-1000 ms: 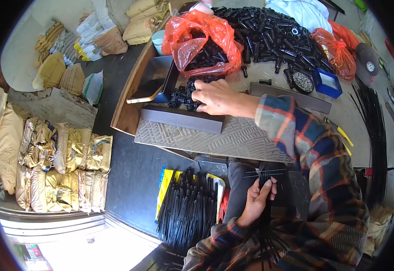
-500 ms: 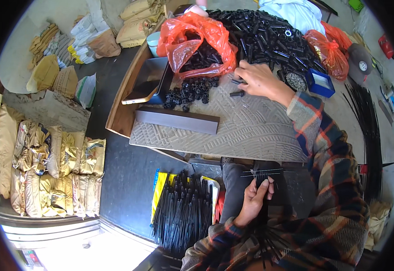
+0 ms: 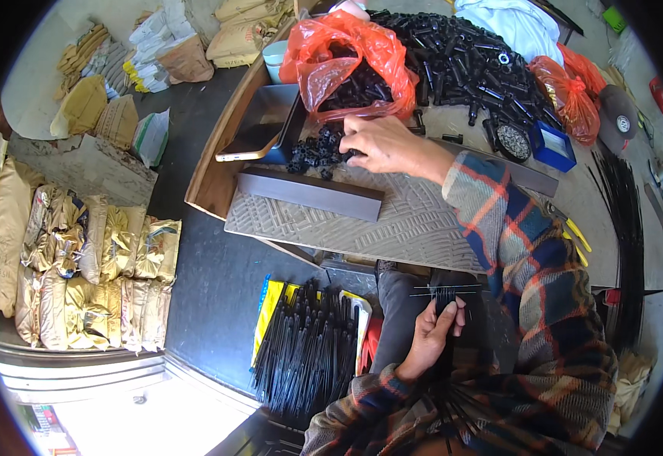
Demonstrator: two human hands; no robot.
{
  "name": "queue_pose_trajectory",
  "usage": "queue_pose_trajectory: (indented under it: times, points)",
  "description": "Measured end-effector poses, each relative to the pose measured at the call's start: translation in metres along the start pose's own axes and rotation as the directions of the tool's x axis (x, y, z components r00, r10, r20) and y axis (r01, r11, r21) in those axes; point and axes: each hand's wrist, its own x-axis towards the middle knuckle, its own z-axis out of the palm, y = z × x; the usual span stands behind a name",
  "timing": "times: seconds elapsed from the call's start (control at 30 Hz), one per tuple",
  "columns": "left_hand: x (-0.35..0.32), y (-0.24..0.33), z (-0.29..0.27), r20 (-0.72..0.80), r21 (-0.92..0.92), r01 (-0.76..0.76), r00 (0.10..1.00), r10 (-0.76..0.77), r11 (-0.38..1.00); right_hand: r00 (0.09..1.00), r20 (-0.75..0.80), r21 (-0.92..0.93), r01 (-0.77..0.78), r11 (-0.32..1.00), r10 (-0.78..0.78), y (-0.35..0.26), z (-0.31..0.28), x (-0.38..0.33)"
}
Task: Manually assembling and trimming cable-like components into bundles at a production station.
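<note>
Bag [image 3: 389, 47] holds black parts [image 3: 365, 88]; left fingers [image 3: 445, 313] pinch rods [image 3: 445, 295]; right fingers [image 3: 355, 141] curled, grip unclear.

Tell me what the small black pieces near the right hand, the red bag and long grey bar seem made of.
Small black pieces: probably plastic; dark, slightly shiny. Red bag: thin plastic film, glossy and see-through. Long grey bar: flat-faced, matte; metal perhaps, though uncertain.

The left hand [image 3: 428, 334] grips thin black rods [image 3: 445, 296].

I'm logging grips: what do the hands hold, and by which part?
Left hand: black rods, near their far ends. Right hand: at the small black parts; whether it holds any cannot be told.
</note>
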Motion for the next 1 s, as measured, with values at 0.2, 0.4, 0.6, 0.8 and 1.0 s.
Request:
queue_pose_trajectory:
  times: [0.2, 0.4, 0.6, 0.8, 1.0]
  points:
    - [0.002, -0.001, 0.003, 0.028, -0.003, -0.003, 1.0, 0.003, 1.0, 0.989, -0.093, -0.104, 0.103, 0.989, -0.113, -0.006, -0.013, -0.019]
    - [0.003, 0.001, -0.003, 0.021, -0.011, 0.01, 1.0, -0.01, 1.0, 0.957, -0.13, -0.219, -0.284, 0.933, 0.26, 0.026, -0.056, -0.058]
    - [0.005, -0.001, -0.011, -0.03, -0.007, 0.014, 0.999, -0.015, 1.0, 0.957, -0.098, -0.217, -0.288, 0.933, 0.273, 0.026, -0.022, -0.032]
    - [0.007, -0.004, 0.0, -0.013, 0.004, 0.026, 1.0, -0.026, 1.0, 0.968, 0.027, -0.038, -0.248, 0.968, 0.249, 0.015, -0.004, 0.03]
    - [0.008, -0.003, -0.005, -0.016, -0.006, 0.013, 1.0, -0.013, 1.0, 0.972, 0.061, -0.071, -0.222, 0.973, 0.226, -0.001, 0.002, 0.038]
